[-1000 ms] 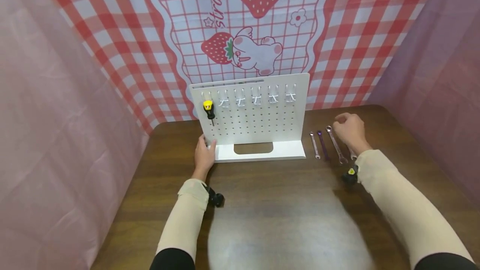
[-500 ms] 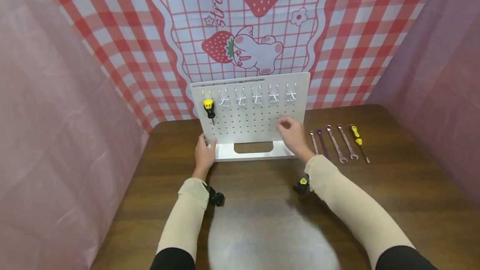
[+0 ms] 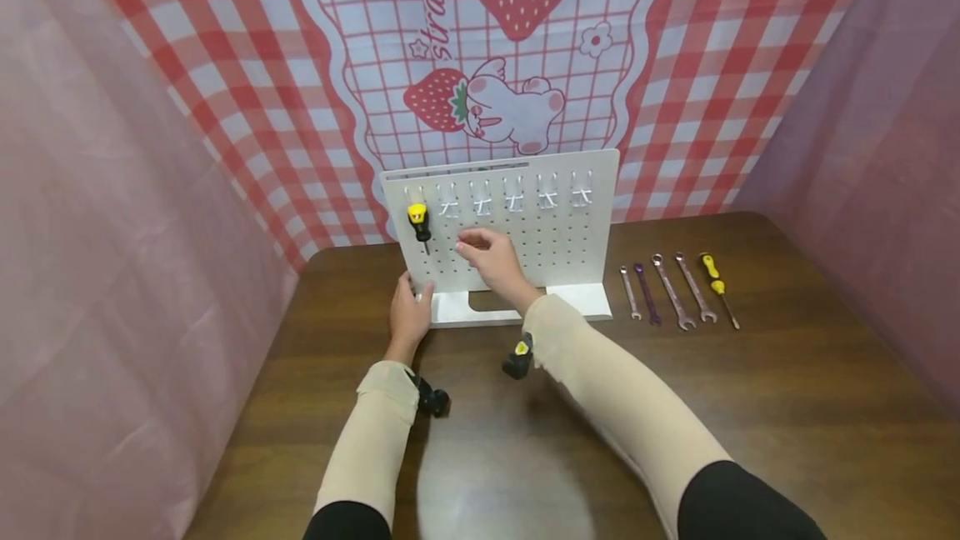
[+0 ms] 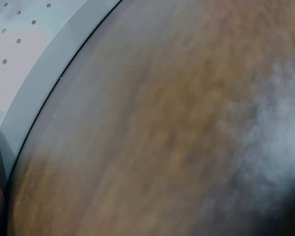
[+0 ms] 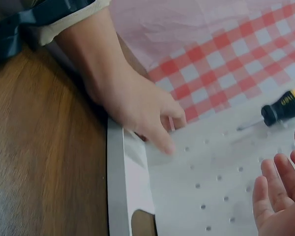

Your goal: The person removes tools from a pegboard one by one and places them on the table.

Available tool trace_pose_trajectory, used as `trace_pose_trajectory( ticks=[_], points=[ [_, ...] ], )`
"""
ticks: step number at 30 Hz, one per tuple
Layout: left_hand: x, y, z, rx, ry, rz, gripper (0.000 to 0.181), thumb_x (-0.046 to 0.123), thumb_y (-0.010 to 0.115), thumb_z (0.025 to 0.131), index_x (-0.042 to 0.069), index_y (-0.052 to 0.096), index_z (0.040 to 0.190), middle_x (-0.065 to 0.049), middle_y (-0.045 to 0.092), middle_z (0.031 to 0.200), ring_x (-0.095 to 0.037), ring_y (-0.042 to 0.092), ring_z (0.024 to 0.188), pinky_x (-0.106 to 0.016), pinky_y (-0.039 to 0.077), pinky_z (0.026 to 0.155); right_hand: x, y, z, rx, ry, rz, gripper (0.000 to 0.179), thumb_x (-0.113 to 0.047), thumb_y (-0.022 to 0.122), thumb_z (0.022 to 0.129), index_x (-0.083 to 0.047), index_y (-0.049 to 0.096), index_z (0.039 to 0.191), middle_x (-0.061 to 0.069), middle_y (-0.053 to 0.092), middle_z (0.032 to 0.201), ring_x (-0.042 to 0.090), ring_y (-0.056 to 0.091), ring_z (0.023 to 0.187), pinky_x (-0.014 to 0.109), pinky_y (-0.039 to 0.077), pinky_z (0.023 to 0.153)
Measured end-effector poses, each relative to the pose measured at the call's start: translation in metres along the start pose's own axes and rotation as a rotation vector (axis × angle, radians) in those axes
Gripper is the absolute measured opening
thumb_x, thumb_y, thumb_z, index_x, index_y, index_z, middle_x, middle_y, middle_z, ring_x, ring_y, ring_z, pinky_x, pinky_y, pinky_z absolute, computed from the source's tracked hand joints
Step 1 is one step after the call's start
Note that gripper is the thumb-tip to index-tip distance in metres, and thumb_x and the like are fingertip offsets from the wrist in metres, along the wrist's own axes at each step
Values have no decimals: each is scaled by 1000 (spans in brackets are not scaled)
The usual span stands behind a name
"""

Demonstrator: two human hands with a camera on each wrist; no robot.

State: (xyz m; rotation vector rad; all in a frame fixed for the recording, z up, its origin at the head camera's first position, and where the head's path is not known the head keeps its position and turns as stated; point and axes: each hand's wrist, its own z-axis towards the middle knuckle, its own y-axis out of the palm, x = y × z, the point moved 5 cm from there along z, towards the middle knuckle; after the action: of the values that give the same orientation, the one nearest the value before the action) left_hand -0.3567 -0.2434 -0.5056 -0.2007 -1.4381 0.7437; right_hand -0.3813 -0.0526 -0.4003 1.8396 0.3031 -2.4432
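Note:
A white pegboard (image 3: 517, 244) stands upright on its base at the back of the table. My left hand (image 3: 409, 311) grips its lower left edge, thumb in front and fingers behind. My right hand (image 3: 495, 261) is in front of the board, left of its middle; its fingers (image 5: 280, 184) are loosely bent with nothing between them. Left of that hand, a black-and-yellow screwdriver (image 3: 419, 223) hangs tip down from the leftmost hook. In the right wrist view the left thumb lies against the board's face.
Several metal hooks (image 3: 514, 194) line the board's upper part. On the table to the right lie a small wrench (image 3: 630, 293), a purple wrench (image 3: 647, 295), two larger silver wrenches (image 3: 673, 293) and a yellow screwdriver (image 3: 718, 288). A checked cloth (image 3: 720, 90) hangs behind.
My right hand has moved left from above the tools on the right, across the board's front, toward the hanging screwdriver. The yellow screwdriver it covered is now visible. The left hand stays put.

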Motion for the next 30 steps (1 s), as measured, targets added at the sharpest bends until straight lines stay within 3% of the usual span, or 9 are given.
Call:
trace_pose_trajectory(
  ticks=[12, 21, 30],
  points=[
    [3, -3, -2, 20, 8, -2, 61, 33, 58, 103, -2, 38, 149, -26, 49, 145, -38, 47, 134, -49, 36, 112, -8, 33, 16, -32, 2, -35, 30, -11, 74, 93, 2, 70, 119, 15, 71, 115, 25, 66, 105, 31, 55, 89],
    [1, 0, 0, 14, 28, 35, 60, 31, 59, 102, -2, 39, 148, -25, 51, 144, -36, 49, 133, -48, 38, 111, -16, 49, 25, -59, 21, -30, 37, -8, 75, 91, 5, 66, 124, 20, 69, 120, 30, 66, 110, 32, 55, 91],
    [0, 0, 1, 14, 39, 34, 60, 32, 58, 103, -2, 37, 149, -25, 48, 147, -35, 45, 137, -46, 35, 114, -15, 58, 30, -38, 85, -13, 36, -13, 75, 92, 5, 67, 123, 19, 70, 115, 19, 64, 89, 28, 56, 74]
  ],
)
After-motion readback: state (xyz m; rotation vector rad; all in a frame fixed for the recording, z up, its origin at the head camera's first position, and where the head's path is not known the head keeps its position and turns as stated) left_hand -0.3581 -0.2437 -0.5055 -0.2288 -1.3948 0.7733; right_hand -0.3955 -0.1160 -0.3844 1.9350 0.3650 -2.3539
